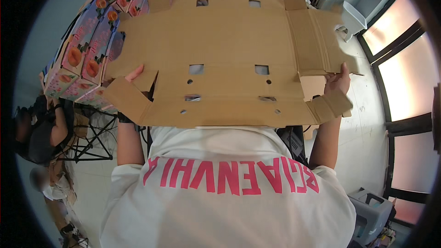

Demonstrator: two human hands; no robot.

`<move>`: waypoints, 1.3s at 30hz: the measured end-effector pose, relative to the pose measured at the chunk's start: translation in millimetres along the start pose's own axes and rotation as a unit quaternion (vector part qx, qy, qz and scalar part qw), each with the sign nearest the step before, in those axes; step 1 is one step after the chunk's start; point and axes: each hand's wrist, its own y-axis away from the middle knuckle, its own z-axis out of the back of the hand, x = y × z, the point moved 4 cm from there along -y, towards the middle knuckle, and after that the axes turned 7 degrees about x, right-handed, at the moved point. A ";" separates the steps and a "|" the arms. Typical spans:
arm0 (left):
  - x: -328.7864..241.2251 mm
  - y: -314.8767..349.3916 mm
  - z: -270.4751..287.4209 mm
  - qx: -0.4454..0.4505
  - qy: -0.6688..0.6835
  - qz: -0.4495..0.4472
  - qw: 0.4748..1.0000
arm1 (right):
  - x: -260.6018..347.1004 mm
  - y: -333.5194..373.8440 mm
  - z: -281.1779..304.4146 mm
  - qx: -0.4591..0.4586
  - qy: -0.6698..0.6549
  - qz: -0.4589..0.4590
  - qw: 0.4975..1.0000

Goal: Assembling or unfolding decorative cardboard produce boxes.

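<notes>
A large brown cardboard box blank (229, 36), opened out with rectangular slots and round holes cut through it, spreads before my chest. At its left edge my left hand (135, 73) grips the board beside a raised corner flap; the thumb shows on top and most of the fingers are hidden beneath. My right hand (339, 81) closes on the right edge, between the larger side flap and a small near corner flap, its fingers partly under the board. The near edge of the blank reaches almost to my white shirt.
Stacked pink and blue printed boxes (85, 55) stand at the left, close to the cardboard. Below them are black metal table legs (87, 144) and a seated person (43, 131). A grey plastic bin-like case (373, 216) sits at lower right, near dark-framed windows (406, 82).
</notes>
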 end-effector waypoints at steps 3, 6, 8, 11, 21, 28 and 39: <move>8.4 -8.6 10.1 -0.033 0.051 -0.012 0.998 | -38.1 -16.8 44.5 0.035 -0.135 -0.132 0.981; 7.5 -8.9 38.0 -0.034 0.065 -0.009 0.997 | -57.7 -13.4 75.1 0.033 -0.058 -0.168 0.984; 2.1 -9.8 56.9 -0.005 0.051 0.004 0.999 | -55.9 -13.6 80.0 -0.016 0.059 -0.197 0.978; -6.7 -14.7 73.8 0.034 0.127 0.037 0.991 | -24.5 -12.4 69.9 -0.075 0.366 -0.089 0.923; -9.7 7.3 38.1 -0.022 -0.085 0.017 0.996 | -10.9 -74.2 43.4 0.282 0.716 -0.016 0.639; -11.6 10.1 47.5 -0.081 -0.205 -0.064 0.973 | -59.3 -100.5 4.7 0.221 0.470 -0.138 0.844; -9.6 4.9 -11.0 0.093 0.071 -0.193 0.974 | -69.9 -49.5 58.3 0.059 0.175 -0.090 0.979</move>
